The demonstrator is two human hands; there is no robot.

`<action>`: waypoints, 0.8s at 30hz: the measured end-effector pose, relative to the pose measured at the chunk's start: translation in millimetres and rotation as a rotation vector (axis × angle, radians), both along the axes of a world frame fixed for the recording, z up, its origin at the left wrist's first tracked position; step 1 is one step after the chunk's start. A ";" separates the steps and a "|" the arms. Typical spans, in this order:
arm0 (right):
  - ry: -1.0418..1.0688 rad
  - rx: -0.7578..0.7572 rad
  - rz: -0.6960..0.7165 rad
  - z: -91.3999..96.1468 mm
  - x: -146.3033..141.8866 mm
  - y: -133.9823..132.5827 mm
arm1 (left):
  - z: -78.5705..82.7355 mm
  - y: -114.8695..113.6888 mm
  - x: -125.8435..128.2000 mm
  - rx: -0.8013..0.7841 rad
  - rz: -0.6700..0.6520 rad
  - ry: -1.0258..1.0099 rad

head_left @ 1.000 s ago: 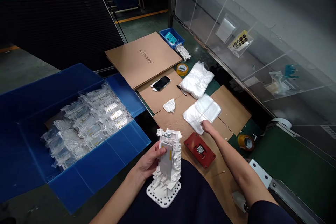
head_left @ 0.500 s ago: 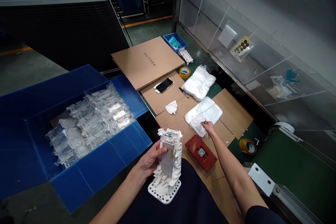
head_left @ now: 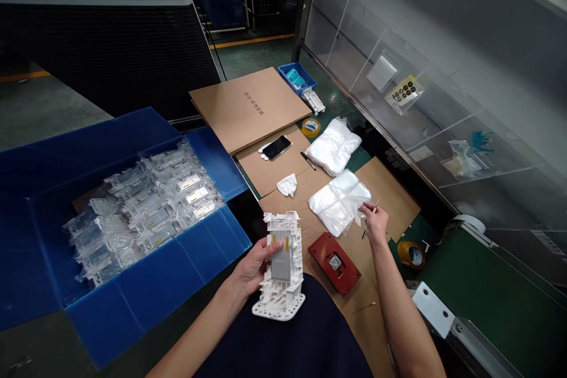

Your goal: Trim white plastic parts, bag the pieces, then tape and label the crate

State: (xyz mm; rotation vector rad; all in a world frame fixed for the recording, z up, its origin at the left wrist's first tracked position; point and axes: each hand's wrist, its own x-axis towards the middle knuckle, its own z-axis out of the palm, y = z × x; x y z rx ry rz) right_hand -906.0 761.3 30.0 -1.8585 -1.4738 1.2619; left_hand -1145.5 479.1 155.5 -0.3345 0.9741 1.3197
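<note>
My left hand grips a white moulded plastic part with a perforated base, held upright over my lap. Further out, my right hand pinches the corner of a clear plastic bag at the near right edge of a stack of clear bags lying on cardboard. A thin stick also shows between its fingers. A red flat block with a small metal inset lies between the two hands.
A blue crate at left holds several bagged white parts. Cardboard sheets, a phone, a pen, a second bag stack, two tape rolls and a small blue bin lie ahead. A clear guard panel and green conveyor run along the right.
My right hand has shifted right along the bag stack's near edge and lifted a bag corner. The white part in my left hand stays put.
</note>
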 end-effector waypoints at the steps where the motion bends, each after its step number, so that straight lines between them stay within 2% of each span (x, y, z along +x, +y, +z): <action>1: 0.039 0.010 0.008 11.9 -2.3 -15.1 | -1.3 1.9 0.4 -0.003 0.007 -0.007; 3: 0.109 0.006 0.054 30.9 -13.5 -53.0 | -2.4 7.1 2.9 0.018 -0.018 -0.020; 5: 0.166 -0.007 0.112 41.5 -31.4 -91.9 | -1.3 13.0 7.1 0.042 -0.070 -0.019; 7: 0.192 0.002 0.140 42.9 -48.6 -119.3 | 0.9 17.2 11.6 0.054 -0.118 -0.003; 9: 0.172 0.031 0.121 36.4 -57.2 -129.1 | 2.1 18.0 13.7 0.053 -0.149 0.007; 13: 0.009 0.063 0.066 10.4 -49.2 -110.9 | -1.1 11.2 7.1 0.029 -0.148 0.023; 16: -0.120 0.034 0.104 -10.2 -53.5 -92.0 | -2.8 6.0 -1.9 0.001 -0.110 0.058; 20: -0.254 -0.017 0.184 -27.3 -97.2 -78.7 | 2.2 1.3 -7.5 -0.042 -0.051 0.075; 24: -0.327 -0.063 0.228 -27.3 -140.2 -74.1 | 10.3 -6.6 -6.2 -0.024 -0.002 0.100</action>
